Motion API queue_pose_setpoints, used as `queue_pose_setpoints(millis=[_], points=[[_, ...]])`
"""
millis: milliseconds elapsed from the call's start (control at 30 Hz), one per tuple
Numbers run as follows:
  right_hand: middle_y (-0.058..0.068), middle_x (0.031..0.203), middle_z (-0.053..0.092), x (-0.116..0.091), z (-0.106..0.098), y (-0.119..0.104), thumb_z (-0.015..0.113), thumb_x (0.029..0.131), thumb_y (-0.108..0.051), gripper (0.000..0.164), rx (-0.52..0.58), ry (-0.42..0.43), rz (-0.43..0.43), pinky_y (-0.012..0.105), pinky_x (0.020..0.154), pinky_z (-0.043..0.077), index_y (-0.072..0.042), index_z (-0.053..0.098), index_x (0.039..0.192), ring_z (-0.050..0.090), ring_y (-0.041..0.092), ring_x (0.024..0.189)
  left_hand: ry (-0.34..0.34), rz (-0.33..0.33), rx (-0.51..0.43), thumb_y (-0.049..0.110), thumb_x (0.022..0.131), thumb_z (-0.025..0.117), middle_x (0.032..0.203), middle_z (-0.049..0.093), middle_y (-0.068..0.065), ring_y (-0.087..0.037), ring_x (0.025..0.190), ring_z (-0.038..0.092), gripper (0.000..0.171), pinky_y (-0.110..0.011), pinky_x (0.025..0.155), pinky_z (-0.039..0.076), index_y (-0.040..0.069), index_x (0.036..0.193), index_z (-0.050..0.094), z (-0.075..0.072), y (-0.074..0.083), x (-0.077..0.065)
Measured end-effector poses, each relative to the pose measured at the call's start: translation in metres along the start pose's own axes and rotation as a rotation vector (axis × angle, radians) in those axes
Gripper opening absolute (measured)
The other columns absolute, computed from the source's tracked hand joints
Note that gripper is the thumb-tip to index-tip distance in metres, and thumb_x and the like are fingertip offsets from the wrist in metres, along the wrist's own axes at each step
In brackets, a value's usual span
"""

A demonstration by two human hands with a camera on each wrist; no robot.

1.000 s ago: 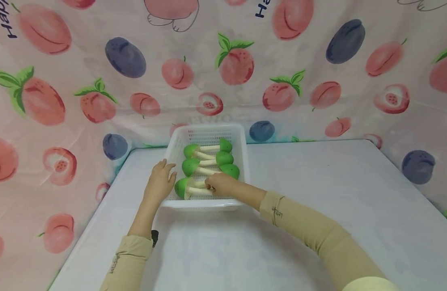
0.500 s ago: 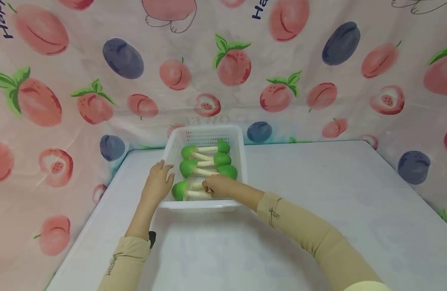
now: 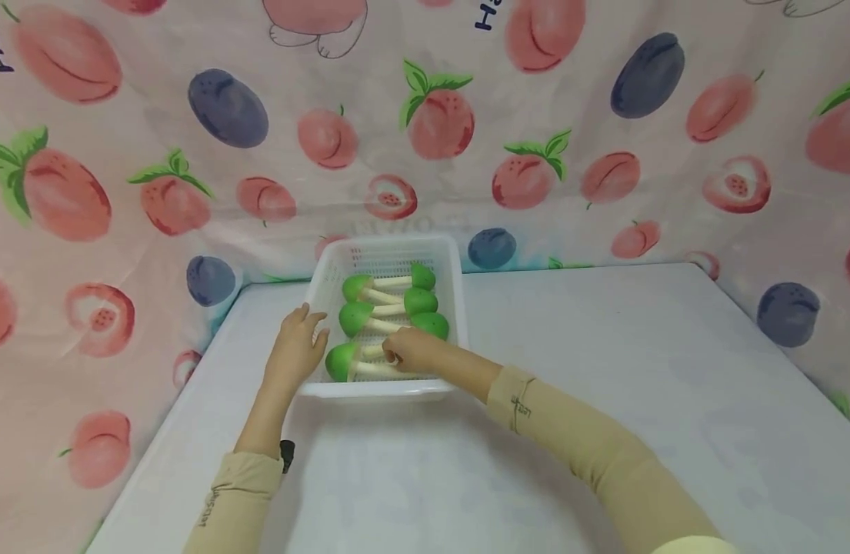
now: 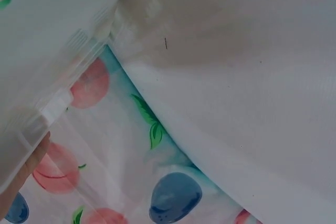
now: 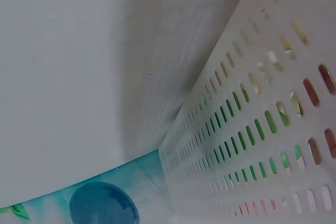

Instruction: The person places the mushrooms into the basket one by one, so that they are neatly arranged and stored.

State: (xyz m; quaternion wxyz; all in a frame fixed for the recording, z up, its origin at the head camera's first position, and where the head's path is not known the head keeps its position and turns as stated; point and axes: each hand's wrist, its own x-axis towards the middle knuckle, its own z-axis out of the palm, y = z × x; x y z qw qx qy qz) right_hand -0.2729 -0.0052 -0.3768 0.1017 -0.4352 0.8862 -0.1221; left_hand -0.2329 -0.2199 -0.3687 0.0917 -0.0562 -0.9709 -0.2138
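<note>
A white plastic basket [image 3: 455, 308] holds several toy mushrooms with green caps and pale stems. My left hand [image 3: 293, 346] rests at its left rim, fingers extended and thumb over the edge. In the left wrist view, part of that hand [image 4: 26, 169] lies along the outside of the rim. My right hand [image 3: 414, 350] reaches into the front right of the basket, fingers curled at a pale stem [image 3: 373, 350] whose cap it hides. Just in front lies another mushroom [image 3: 343, 362], cap to the left. The right wrist view shows the slotted basket wall [image 5: 241, 129], not the fingers.
The basket stands on a white table [image 3: 605, 369], close to a fruit-printed cloth [image 3: 369, 208] hanging behind. Several more mushrooms, such as one with its cap [image 3: 355, 318] at the left, lie crosswise farther back in the basket.
My right hand stays over the front of the basket with a slight shift; more of the frontmost stem now shows beneath its fingers. The left hand keeps its place at the rim.
</note>
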Motion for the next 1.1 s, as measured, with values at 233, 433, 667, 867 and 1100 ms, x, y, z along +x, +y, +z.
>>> queue_pose_setpoints(millis=[233, 433, 667, 867, 1100], points=[[0.009, 0.082, 0.069, -0.002, 0.002, -0.001, 0.060, 0.082, 0.005, 0.010, 0.051, 0.080, -0.030, 0.022, 0.069, 0.050, -0.002, 0.067, 0.086, 0.061, 0.019, 0.076, -0.012, 0.000, 0.001, 0.015, 0.096, 0.050, 0.143, 0.031, -0.036, -0.052, 0.134, 0.027, 0.038, -0.061, 0.108, 0.029, -0.007, 0.127, 0.053, 0.000, -0.001, -0.001], [0.006, 0.078, 0.068, -0.002, 0.003, -0.003, 0.060, 0.088, -0.004, 0.009, 0.117, 0.172, -0.057, 0.015, 0.063, 0.046, -0.002, 0.068, 0.089, 0.054, 0.010, 0.067, -0.005, 0.031, -0.010, 0.011, 0.098, 0.046, 0.144, 0.030, -0.036, -0.053, 0.132, 0.029, 0.035, -0.062, 0.107, 0.029, -0.006, 0.127, 0.053, -0.002, -0.002, 0.000], [0.009, 0.085, 0.070, -0.010, -0.009, -0.005, 0.058, 0.090, -0.004, 0.011, 0.264, 0.276, -0.074, 0.013, 0.065, 0.048, 0.002, 0.067, 0.094, 0.057, 0.011, 0.069, 0.010, 0.063, -0.022, 0.009, 0.097, 0.045, 0.139, 0.039, -0.035, -0.053, 0.130, 0.033, 0.034, -0.063, 0.107, 0.028, -0.007, 0.125, 0.055, -0.005, -0.005, 0.005], [0.007, 0.086, 0.070, -0.029, -0.022, -0.009, 0.060, 0.090, -0.006, 0.010, 0.290, 0.299, -0.077, 0.011, 0.065, 0.049, -0.003, 0.068, 0.094, 0.062, 0.012, 0.074, 0.042, 0.102, -0.002, 0.010, 0.096, 0.047, 0.130, 0.052, -0.032, -0.048, 0.123, 0.046, 0.031, -0.060, 0.102, 0.038, -0.005, 0.121, 0.059, -0.005, -0.006, 0.006], [0.007, 0.097, 0.069, -0.061, -0.034, -0.001, 0.060, 0.091, -0.009, 0.012, 0.301, 0.350, -0.013, 0.028, 0.079, 0.055, -0.005, 0.066, 0.100, 0.063, 0.019, 0.092, 0.092, 0.162, 0.037, 0.010, 0.096, 0.048, 0.121, 0.062, -0.021, -0.041, 0.108, 0.060, 0.030, -0.054, 0.086, 0.050, 0.001, 0.122, 0.060, -0.004, -0.006, 0.004]])
